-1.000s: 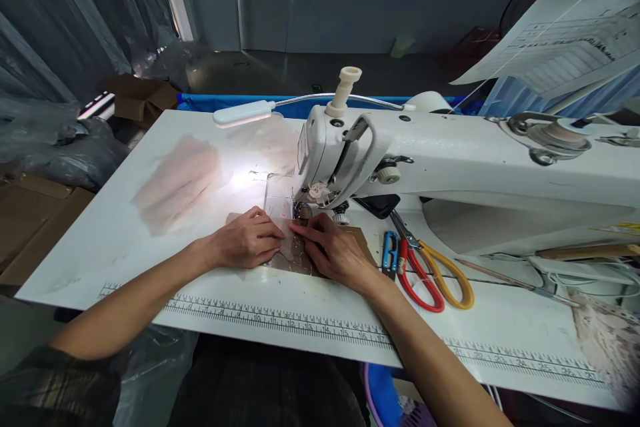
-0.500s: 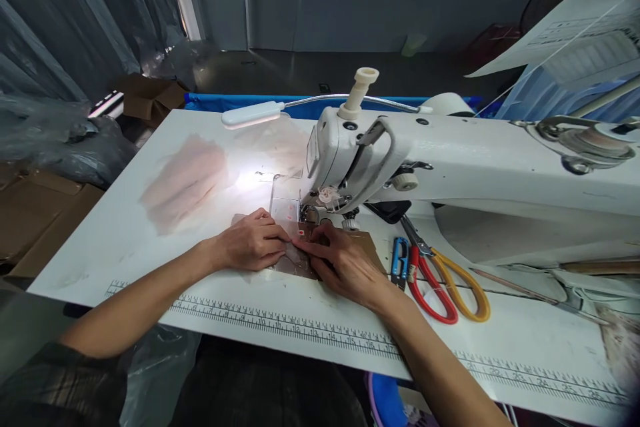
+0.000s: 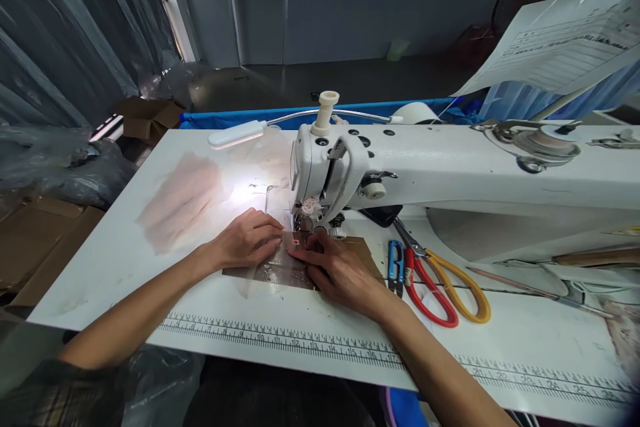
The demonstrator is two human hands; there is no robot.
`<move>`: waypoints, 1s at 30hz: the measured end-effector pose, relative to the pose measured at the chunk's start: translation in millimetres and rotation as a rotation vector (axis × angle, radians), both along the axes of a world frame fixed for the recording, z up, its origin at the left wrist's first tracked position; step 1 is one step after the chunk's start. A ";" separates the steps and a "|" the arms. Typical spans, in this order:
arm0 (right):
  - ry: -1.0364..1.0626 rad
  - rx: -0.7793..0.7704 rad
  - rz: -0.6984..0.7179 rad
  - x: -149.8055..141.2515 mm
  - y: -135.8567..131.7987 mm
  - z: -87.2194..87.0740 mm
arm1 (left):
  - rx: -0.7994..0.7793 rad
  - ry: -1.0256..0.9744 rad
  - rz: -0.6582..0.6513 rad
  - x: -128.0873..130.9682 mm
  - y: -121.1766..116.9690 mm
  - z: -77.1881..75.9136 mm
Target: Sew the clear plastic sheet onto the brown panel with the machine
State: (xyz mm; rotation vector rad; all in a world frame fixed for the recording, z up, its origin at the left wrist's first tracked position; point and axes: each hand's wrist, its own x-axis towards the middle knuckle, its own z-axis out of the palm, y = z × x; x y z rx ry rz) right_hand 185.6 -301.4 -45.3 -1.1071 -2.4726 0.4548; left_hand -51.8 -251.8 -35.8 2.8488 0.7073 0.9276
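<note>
A white sewing machine (image 3: 325, 167) stands on the table with its needle and presser foot just beyond my hands. Under the foot area lies a piece of thin, sheer fabric (image 3: 275, 273), looking brownish over a darker layer. A small white tag with a red mark (image 3: 297, 242) shows on it between my hands. My left hand (image 3: 247, 239) grips the fabric's left part with bent fingers. My right hand (image 3: 340, 270) holds the fabric on the right, its index finger pointing left along it. The fingertips of the two hands are close but apart.
Right of my right hand lie scissors (image 3: 440, 287) with red and yellow handles and a blue thread snipper (image 3: 396, 267). Sheer pink fabric (image 3: 183, 203) lies at the left. A lamp (image 3: 237, 135) lights the table (image 3: 100, 273). Cardboard boxes (image 3: 45, 240) stand beyond its left edge.
The camera view has shifted, so the machine appears further left and lower. My left hand has drawn slightly back from the tag, and more of the fabric in front of it shows.
</note>
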 end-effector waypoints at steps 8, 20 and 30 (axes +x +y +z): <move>0.012 0.032 0.000 0.5 0.7 -4.9 | 0.078 0.174 0.058 7.1 -4.2 -9.2; -0.010 0.077 -0.004 1.0 -0.2 -5.8 | 0.125 0.322 0.060 8.7 -6.8 -2.9; -0.089 0.153 -0.042 -1.3 2.2 -8.7 | 0.116 0.441 0.079 11.4 2.9 1.7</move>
